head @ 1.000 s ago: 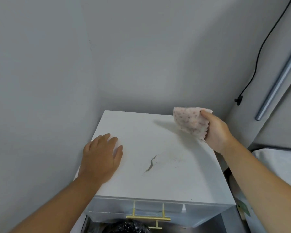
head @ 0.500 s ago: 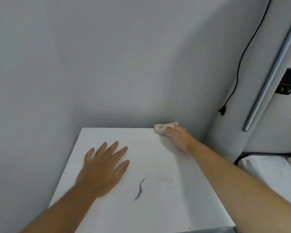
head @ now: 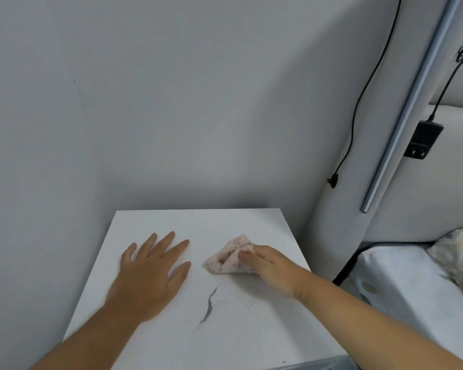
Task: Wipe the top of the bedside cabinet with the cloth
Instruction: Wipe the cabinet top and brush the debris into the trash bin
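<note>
Right now the cloth [head: 229,256], a crumpled pinkish rag with small dark-red flecks, lies on the white top of the bedside cabinet [head: 198,222], roughly in the middle of its width and nearer the back edge than the front. It sits under the fingertips of the right hand [head: 271,267] and sticks out to the left of them, toward the left hand [head: 151,273], which is near it but not touching; a strip of bare white surface shows between the cloth and the left fingertips. The right hand reaches in from the lower right, palm down, fingers extended and pressed onto the right part of the cloth, pinning it against the cabinet top; whether the thumb curls under the fabric I cannot tell. The left hand lies flat on the left half of the top, fingers spread and straight, gripping nothing, only resting on the surface. Just in front of the cloth, between the two forearms, a thin dark grey smear [head: 209,307] with fine specks beside it runs across the white top. Beyond the cabinet's right edge stand a padded light headboard [head: 332,222], a black cable [head: 358,102] hanging down it, a black plug adapter [head: 424,140], and a bed with patterned bedding [head: 412,289].
</note>
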